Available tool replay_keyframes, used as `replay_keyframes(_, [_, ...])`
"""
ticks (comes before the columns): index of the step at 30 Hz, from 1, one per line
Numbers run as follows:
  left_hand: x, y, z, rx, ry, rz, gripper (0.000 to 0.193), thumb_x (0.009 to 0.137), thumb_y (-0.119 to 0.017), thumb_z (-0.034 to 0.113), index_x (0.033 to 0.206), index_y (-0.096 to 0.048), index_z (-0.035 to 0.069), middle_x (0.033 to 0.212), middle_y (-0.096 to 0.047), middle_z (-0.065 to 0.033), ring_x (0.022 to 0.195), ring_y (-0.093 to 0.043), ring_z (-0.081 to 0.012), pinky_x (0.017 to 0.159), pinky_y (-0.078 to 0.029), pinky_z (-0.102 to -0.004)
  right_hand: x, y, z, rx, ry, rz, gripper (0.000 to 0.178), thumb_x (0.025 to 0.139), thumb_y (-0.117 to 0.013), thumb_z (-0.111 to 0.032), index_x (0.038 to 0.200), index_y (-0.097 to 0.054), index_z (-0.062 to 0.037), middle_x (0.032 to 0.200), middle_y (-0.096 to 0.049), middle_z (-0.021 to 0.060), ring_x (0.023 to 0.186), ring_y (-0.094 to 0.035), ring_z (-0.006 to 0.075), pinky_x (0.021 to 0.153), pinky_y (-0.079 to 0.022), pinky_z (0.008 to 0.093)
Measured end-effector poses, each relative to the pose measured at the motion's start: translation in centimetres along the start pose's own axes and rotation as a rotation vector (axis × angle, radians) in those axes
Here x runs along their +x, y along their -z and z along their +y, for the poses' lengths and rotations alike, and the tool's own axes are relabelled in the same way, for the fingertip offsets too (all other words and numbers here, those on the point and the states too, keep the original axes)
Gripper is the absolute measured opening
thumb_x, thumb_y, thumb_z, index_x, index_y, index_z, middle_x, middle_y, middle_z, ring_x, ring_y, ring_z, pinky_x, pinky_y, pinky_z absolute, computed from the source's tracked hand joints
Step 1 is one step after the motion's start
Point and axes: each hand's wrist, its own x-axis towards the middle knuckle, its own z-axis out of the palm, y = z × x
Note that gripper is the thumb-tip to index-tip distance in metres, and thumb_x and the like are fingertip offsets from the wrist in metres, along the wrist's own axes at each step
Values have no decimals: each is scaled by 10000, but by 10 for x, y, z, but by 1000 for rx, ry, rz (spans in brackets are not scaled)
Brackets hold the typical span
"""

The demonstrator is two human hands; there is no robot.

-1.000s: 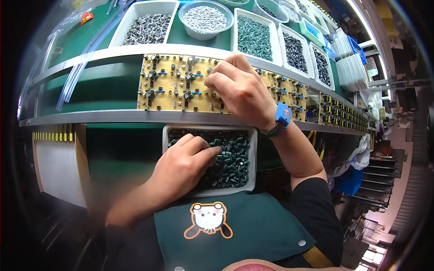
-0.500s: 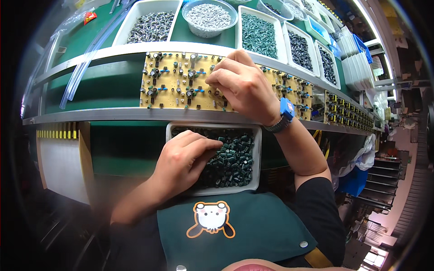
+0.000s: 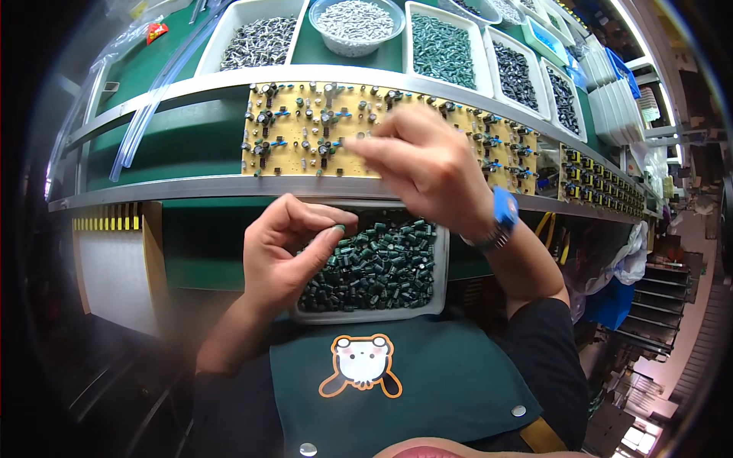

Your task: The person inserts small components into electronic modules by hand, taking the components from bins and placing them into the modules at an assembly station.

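Note:
My left hand (image 3: pixel 284 248) is closed in a pinch on a small green capacitor (image 3: pixel 339 227), above the left side of a white tray (image 3: pixel 439 263). Loose dark green capacitors (image 3: pixel 374 271) with silver ends fill that tray. Over a tan circuit board panel (image 3: pixel 294 162), my right hand (image 3: pixel 431 164) hangs with its fingertips near the middle of the panel. Motion smears those fingers, so whether they hold anything is unclear. Black capacitors, blue parts and other small components stand upright on the panel, which lies along a metal rail (image 3: pixel 221 187).
Behind the far rail stand a tray of silver parts (image 3: pixel 259 44), a round tub of pale parts (image 3: pixel 355 27), a tray of green parts (image 3: pixel 443 49) and trays of dark parts (image 3: pixel 515 75). Another board panel (image 3: pixel 599 179) lies to the right. Clear tubes (image 3: pixel 145 114) lean at left.
My left hand has risen out of the tray's contents and moved left, now pinching a capacitor. My right hand has shifted slightly right and down, blurred. The view has shifted a little.

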Motion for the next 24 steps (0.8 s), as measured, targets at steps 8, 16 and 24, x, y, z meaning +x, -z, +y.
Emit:
replay_keyframes(8, [9,14,17,14,210,21,122,981,-704,-59,1100,-729,-47,1028,-770,-158,945,-725,-180,849,-592,-265,-72,-8,-51,121,-38,-580,140,921,-706,-92,1043,-664,-37,922,-610,86,789,-633,265,704,-541,370])
replay_keyframes(16, [43,25,33,910,-432,58,218,923,-712,-95,1115,-773,-14,1008,-753,-107,885,-691,-177,799,-569,-266,-84,-18,-48,162,-96,-332,129,916,-712,-77,1023,-653,-36,967,-633,94,814,-655,273,710,-538,363])
replay_keyframes(24, [91,39,49,1474,-604,-115,202,833,-751,-56,1009,-796,31,977,-742,-65,870,-610,-205,787,-525,-326,-95,-20,-49,517,-301,-52,130,871,-762,22,947,-664,-18,965,-702,84,758,-628,234,690,-514,336])
